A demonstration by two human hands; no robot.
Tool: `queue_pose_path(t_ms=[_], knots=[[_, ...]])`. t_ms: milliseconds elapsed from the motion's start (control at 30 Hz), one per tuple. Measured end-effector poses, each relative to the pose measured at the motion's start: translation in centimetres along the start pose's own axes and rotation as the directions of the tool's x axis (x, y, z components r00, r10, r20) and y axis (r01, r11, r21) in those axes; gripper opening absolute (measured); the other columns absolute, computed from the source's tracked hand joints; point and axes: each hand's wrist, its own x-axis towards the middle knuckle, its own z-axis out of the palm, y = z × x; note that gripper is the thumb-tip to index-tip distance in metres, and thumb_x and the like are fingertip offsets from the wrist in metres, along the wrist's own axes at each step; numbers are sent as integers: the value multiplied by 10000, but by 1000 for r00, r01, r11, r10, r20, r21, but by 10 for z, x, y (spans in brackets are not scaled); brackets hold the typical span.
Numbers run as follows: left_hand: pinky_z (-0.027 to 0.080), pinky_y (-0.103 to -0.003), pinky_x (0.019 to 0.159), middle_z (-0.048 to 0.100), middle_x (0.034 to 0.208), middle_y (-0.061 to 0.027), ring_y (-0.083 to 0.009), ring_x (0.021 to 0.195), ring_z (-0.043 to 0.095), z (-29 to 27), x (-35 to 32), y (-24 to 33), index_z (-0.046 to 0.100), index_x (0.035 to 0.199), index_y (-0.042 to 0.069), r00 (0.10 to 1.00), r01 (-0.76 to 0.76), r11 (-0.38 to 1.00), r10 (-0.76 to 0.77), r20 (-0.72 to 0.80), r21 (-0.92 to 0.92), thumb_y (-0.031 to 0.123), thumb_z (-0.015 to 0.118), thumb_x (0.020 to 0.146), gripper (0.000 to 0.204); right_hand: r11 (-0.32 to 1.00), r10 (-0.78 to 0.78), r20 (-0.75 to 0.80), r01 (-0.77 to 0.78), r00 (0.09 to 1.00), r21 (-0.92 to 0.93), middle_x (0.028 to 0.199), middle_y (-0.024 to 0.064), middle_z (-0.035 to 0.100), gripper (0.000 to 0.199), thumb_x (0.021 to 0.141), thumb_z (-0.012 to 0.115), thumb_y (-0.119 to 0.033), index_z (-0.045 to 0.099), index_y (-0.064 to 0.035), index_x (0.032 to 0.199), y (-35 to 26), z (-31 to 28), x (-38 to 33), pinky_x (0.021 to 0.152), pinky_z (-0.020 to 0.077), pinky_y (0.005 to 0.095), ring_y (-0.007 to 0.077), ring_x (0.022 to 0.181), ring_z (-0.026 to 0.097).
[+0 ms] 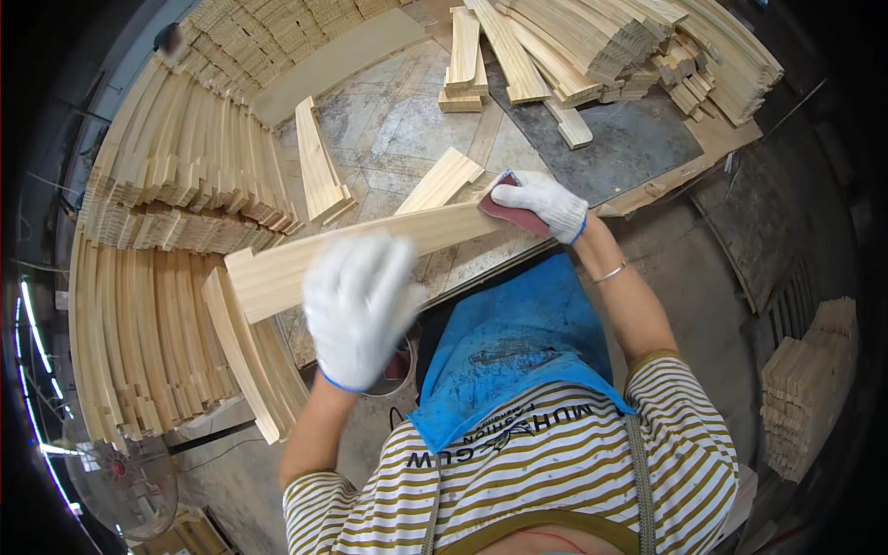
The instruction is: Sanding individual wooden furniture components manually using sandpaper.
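A long pale wooden board [277, 273] lies slanted across the near side of the work table, one notched end at the left. My right hand [546, 202], in a white knit glove, is closed on a folded sheet of dark red sandpaper [516, 216], thumb on top. The sandpaper touches the board's right end. Over the board's left half is my left hand [359, 310], also gloved and blurred by motion. Its fingers look stretched out with the thumb apart, and I see nothing in it. Whether it touches the board is hard to tell.
Tall stacks of similar wooden pieces [176, 148] line the left side. Loose pieces [319, 166] lie on the table [388, 129]. More boards [592, 46] are piled at the back right. A bundle [807, 388] stands at the far right, and a fan [120, 481] at lower left.
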Motion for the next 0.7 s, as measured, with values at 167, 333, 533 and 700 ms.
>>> queue_pose_path(t_ms=[167,333,533,700], knots=[[469,-326,917,599,1187,-89,-197,1070,590,52,-49,19,507,1283,-23,625,649,-166,-440,644,-743,107,739,740,605,984,-67,19,63,998,164,960,34,622,264,896,619,-248,616,-18,1024,15,15,-5,789,457,225,89,862,558],[487,-270,797,634,1056,-109,-168,917,622,75,3,13,557,1191,-39,426,424,-287,-774,469,-859,117,666,848,392,990,-34,-115,18,993,-136,961,36,640,267,890,620,-238,643,-24,1050,22,20,-4,795,466,238,92,866,573],[495,-293,783,671,916,-66,-133,852,621,67,12,14,666,991,-19,694,537,187,-653,305,-822,48,781,732,291,888,-277,-410,68,869,-455,876,192,674,465,799,618,-457,655,-14,938,4,9,7,712,506,336,257,787,667],[498,-295,786,679,924,-77,-139,853,628,66,15,16,674,960,-20,721,544,231,-620,309,-807,13,762,743,236,625,-410,-292,33,864,-780,851,171,676,414,791,568,-497,672,-122,930,-2,47,22,708,511,415,346,783,654]])
